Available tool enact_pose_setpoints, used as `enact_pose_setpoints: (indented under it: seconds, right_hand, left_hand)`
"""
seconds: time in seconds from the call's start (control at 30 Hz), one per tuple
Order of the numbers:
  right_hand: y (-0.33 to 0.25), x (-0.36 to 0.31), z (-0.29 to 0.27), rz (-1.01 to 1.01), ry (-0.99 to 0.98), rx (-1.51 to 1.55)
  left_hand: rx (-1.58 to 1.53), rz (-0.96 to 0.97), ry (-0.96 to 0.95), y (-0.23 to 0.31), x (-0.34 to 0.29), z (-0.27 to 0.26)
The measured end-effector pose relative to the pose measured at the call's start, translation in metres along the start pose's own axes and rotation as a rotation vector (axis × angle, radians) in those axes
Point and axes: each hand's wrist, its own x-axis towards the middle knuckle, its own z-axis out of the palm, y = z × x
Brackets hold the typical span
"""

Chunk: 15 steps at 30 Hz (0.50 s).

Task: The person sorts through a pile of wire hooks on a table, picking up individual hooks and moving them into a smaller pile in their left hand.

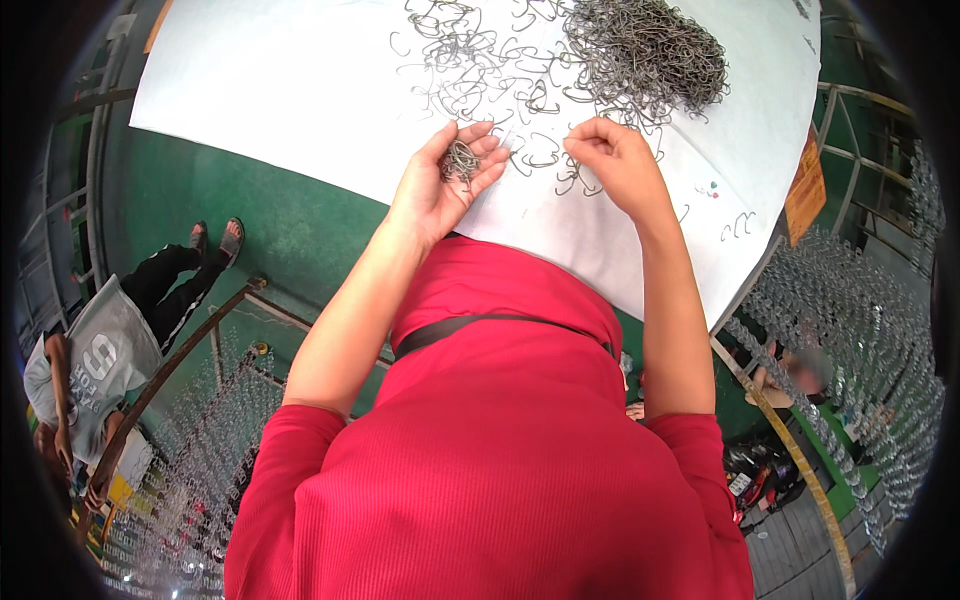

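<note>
My left hand (437, 183) is palm up at the near edge of the white-covered table, fingers curled around a small bunch of bent wire hooks (459, 162). To its right, my right hand (617, 160) is held over the table with thumb and forefinger pinched together. Whatever sits in that pinch is too small to make out. Loose wire hooks (540, 152) lie between the two hands and just below the right fingertips. Beyond them, more scattered hooks (455, 50) spread over the cover, and a dense heap of hooks (650, 55) stands at the far right.
The white table cover (270, 70) reaches far left. Several hooks (738, 227) lie near its right edge. Racks hung with shiny wire pieces (850, 330) stand at the right, others (200, 450) at lower left behind a metal rail (170, 375). A person (100, 345) is at the left.
</note>
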Motion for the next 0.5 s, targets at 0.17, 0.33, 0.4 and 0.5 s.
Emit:
enact_pose_setpoints:
  seconds: [0.17,0.33,0.4,0.5]
  right_hand:
    - [-0.016,-0.003,0.005,-0.169,0.085,0.026]
    - [0.004,-0.007,0.011,-0.218,0.096,-0.515]
    - [0.010,-0.007,0.020,-0.286,0.073,-0.603]
    - [0.017,-0.004,0.025,-0.393,0.079,-0.654]
  left_hand:
    - [-0.019,-0.024,-0.038,-0.007,0.000,0.012]
    - [-0.105,-0.009,-0.154,0.006,0.013,-0.015]
    - [-0.099,0.021,-0.095,0.012,0.009,-0.012]
    - [-0.099,0.035,-0.084,0.019,0.005,-0.016]
